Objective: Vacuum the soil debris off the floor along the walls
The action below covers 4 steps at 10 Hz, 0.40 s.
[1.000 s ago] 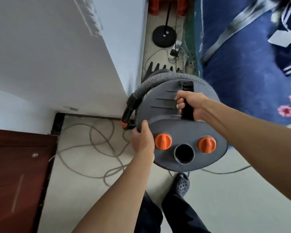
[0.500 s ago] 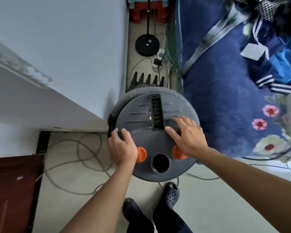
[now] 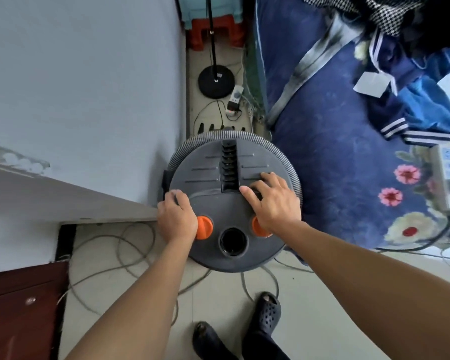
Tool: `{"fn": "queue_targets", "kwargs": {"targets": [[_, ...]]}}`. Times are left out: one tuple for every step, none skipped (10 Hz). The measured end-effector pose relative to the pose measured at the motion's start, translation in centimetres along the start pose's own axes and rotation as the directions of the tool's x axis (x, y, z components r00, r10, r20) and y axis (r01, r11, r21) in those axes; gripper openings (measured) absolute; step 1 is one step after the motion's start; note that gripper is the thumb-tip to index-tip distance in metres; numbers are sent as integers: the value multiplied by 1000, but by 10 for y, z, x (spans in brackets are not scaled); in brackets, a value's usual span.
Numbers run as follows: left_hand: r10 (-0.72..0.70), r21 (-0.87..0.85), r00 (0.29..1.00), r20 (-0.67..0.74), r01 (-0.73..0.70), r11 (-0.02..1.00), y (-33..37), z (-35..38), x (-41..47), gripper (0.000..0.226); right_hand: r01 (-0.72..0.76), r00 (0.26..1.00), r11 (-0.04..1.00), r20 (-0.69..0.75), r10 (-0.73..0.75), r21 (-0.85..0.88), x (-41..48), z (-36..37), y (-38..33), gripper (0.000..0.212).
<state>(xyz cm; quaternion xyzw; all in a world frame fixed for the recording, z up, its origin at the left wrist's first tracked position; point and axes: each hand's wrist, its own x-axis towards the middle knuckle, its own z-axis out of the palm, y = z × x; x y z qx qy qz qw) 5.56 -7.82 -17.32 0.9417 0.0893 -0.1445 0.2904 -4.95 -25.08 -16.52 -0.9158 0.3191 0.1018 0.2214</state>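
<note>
Though cut off at the lower edge, nearest of all: two dark perforated clogs (image 3: 266,311) on the pale floor (image 3: 322,307), toes toward a round grey vacuum cleaner (image 3: 218,203). Loose grey cables (image 3: 109,255) looped over the floor to the left, beside a red-brown door (image 3: 18,307). Vacuum cleaner standing on the floor at the corner of the wall (image 3: 89,100), between wall and bed.

On the lid's left edge, the left hand (image 3: 177,219), fingers curled down over the rim, touching an orange knob (image 3: 204,227). On top, the right hand (image 3: 273,201), fingers spread and slightly bent, pressing the lid without gripping, thumb toward the black handle (image 3: 229,165), palm over part of another orange knob. Open round port (image 3: 232,241) between the knobs. Ribbed hose (image 3: 270,145) wrapped round the far rim.

Farther along the wall: black lamp base (image 3: 216,81), white power strip (image 3: 235,100), red stool (image 3: 213,29). To the right, a blue flowered bedcover (image 3: 335,152).
</note>
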Motion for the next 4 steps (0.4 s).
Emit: {"fn": "queue_targets", "kwargs": {"targets": [[111,96,992,65,-117,988,-4,-1,-19,43,15,999,1000,33,-15,6,-4,-2,3,63],[342,335,929,139,-369,867,-11,-4,-42,50,-25,985,999,175,16,46,-1,-14,-1,65],[327,440,920,214,-390,809,-10,-15,-47,57,-8,935,1000,353,11,-9,-7,-37,-4,64],[286,524,923,259,-383,761,-4,-18,-46,59,78,966,986,232,-112,150,-14,-95,-19,63]]}}
